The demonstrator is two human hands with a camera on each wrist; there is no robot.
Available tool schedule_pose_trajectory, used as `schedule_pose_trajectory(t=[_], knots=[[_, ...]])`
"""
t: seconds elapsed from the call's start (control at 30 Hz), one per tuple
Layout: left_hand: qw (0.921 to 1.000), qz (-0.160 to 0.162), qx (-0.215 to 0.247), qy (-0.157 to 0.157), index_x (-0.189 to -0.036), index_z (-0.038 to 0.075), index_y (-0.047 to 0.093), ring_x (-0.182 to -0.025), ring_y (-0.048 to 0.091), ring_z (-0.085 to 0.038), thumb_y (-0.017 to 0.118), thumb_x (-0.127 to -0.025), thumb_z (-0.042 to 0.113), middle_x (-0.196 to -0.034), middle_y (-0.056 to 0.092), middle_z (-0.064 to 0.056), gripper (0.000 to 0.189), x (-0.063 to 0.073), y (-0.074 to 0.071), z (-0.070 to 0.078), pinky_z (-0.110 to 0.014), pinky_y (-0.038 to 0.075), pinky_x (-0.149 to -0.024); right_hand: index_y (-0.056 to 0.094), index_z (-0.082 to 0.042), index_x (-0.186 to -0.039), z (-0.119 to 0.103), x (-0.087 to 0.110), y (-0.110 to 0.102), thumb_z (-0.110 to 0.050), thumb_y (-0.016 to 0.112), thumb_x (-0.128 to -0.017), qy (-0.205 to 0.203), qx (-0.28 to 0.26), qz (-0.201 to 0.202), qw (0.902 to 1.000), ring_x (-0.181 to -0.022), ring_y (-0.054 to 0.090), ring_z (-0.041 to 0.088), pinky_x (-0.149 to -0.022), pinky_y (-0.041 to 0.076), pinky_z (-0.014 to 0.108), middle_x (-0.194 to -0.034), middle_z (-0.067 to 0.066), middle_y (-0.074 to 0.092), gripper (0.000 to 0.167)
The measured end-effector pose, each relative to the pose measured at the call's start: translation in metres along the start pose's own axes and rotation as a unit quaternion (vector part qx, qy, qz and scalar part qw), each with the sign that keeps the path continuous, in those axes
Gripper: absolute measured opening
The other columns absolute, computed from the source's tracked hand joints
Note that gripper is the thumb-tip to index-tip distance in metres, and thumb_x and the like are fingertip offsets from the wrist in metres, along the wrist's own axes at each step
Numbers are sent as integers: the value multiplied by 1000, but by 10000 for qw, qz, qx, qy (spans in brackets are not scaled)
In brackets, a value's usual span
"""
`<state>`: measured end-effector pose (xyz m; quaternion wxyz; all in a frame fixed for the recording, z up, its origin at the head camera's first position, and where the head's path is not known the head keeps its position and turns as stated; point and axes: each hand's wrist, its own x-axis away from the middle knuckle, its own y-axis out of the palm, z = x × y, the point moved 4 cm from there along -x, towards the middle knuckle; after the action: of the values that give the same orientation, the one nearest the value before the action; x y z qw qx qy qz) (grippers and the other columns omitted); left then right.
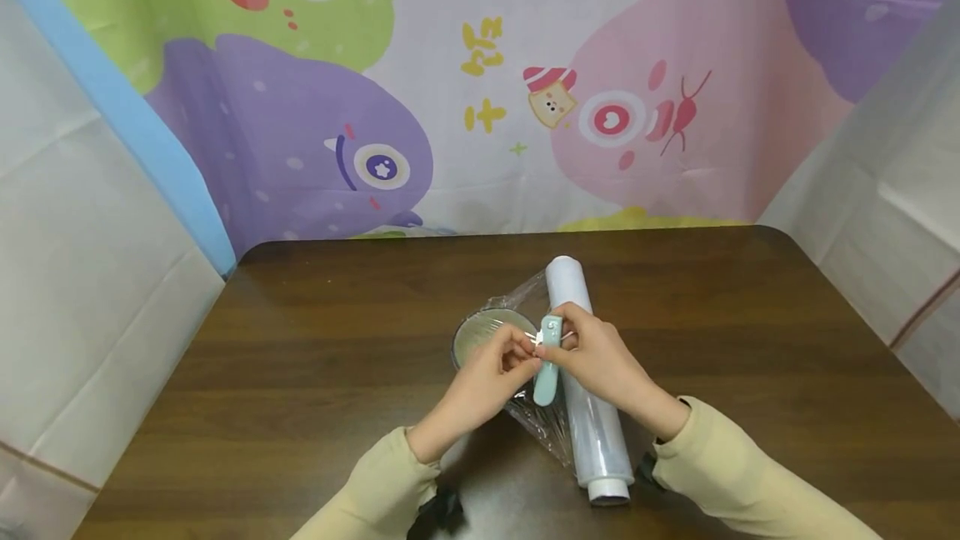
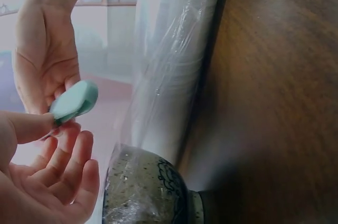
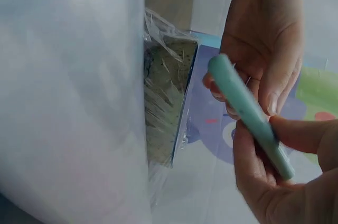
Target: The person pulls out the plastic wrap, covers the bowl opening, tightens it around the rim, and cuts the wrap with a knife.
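Over the roll, my right hand (image 1: 600, 357) holds a slim mint-green folding knife (image 1: 549, 369) between thumb and fingers. My left hand (image 1: 487, 377) pinches at the knife's side, near a small white part by its pivot end; the blade is mostly hidden by fingers. The left wrist view shows a slit in the end of the green handle. Below and left of the hands stands a speckled ceramic bowl (image 2: 158, 182) with a dark blue pattern. Plastic wrap (image 1: 551, 427) stretches over it from a thick roll of cling film (image 1: 600, 440) lying to its right.
A dark wooden table (image 1: 300, 407) carries everything. Behind it hangs a cartoon-printed curtain (image 1: 487, 173), with pale cloth panels (image 1: 82, 232) at both sides. Dark straps (image 1: 438, 511) show at the sleeve cuffs.
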<state>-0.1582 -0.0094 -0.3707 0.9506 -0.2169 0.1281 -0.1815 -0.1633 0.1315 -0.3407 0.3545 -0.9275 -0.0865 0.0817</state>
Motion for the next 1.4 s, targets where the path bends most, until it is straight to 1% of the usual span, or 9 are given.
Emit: schedule_pose_trajectory(t=[0.23,0.33,0.47,0.57,0.8,0.97,1.17,1.3,1.4], knots=[[10000,59,50,18,-88,8,57,-65,48,-5,58,-88,12,-79,58,0,5,2,0,-2,-18,40,-58,55,-8,-104,-4,1,-1,-14,69,-79,-293,-70,8,9995,-68,58,8,-55,42,24,-74,2,61,29],[9996,257,-38,106,-84,7,57,-65,47,-5,59,-88,12,-76,57,1,5,2,-1,-2,-18,40,-59,55,-7,-106,-4,1,0,-15,69,-79,-283,-167,-28,9995,-69,58,7,-57,43,23,-75,2,62,31],[9970,634,-398,171,-82,9,56,-62,44,-5,59,-87,10,-70,52,3,6,1,-3,0,-18,38,-57,54,-6,-107,-4,1,0,-15,69,-80,-325,-332,1,9989,-74,61,8,-62,45,23,-82,4,67,33],[9948,764,-656,181,-83,10,55,-60,43,-6,58,-87,9,-67,49,4,5,1,-3,2,-19,38,-55,49,-5,-110,-5,1,0,-15,68,-81,-385,-382,-8,9985,-74,60,9,-63,45,24,-85,5,69,37],[9922,810,-931,167,-85,9,53,-60,44,-6,55,-88,8,-67,50,3,4,0,-5,3,-20,38,-54,31,-2,-116,-6,2,2,-10,64,-83,-521,-364,-179,9978,-67,51,11,-63,40,24,-79,4,69,46],[9881,899,-1206,325,-83,8,52,-60,45,-8,56,-87,6,-67,52,1,6,1,-7,1,-20,37,-54,30,-1,-116,-4,6,4,-8,62,-85,-701,-189,-376,9966,-61,48,10,-58,39,22,-70,3,63,46],[9784,999,-1722,550,-81,10,53,-60,47,-9,59,-85,8,-66,55,2,8,2,-13,3,-22,38,-55,26,2,-120,-3,12,8,-4,55,-88,-893,174,-619,9939,-63,51,8,-59,42,22,-72,2,58,44],[9703,1167,-1978,761,-80,12,55,-62,49,-9,62,-84,10,-68,57,4,9,3,-21,2,-24,41,-58,20,1,-125,-3,15,11,-2,52,-89,-983,184,-1062,9893,-63,52,7,-60,43,23,-73,2,59,48],[9665,1171,-2103,886,-79,13,56,-67,51,-9,63,-83,8,-72,57,5,10,4,-25,2,-26,43,-62,15,2,-127,-2,18,14,0,50,-89,-1123,209,-1416,9833,-63,52,6,-60,44,23,-74,2,58,52]])
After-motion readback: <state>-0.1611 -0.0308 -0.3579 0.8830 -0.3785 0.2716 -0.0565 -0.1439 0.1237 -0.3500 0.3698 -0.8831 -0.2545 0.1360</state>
